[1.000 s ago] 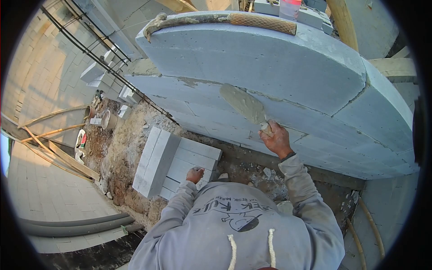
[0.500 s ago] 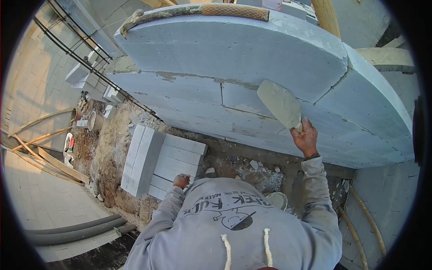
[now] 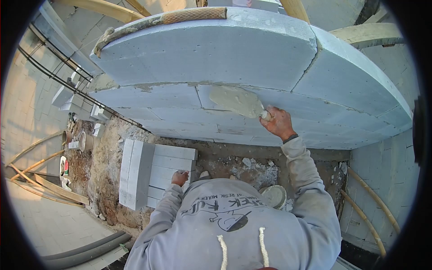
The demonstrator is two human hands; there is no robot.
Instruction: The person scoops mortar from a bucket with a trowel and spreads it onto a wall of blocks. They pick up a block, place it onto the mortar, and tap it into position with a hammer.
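Note:
My right hand (image 3: 279, 122) is wrapped round the handle of a trowel (image 3: 238, 101). Its broad blade, coated with wet grey mortar, points left and overlaps the white block wall (image 3: 204, 49) just below a horizontal joint. Grey mortar shows along that joint to the left of the blade. My left hand (image 3: 180, 177) is held low in a loose fist beside a stack of white blocks (image 3: 171, 164), with nothing showing in it. A mortar-stained bucket (image 3: 274, 197) stands partly hidden behind my body.
A mesh-covered hose (image 3: 193, 15) lies along the wall's top edge. Steel rebar (image 3: 54, 72) runs down at the left. Bamboo poles (image 3: 369, 202) lean at the right, and planks (image 3: 58, 191) lie on the left. Rubble (image 3: 254, 168) litters the ground at the wall's foot.
My right hand and the trowel have moved left along the wall, and the blade has turned closer to horizontal. My left hand stays in a fist by the blocks. The whole view has shifted somewhat.

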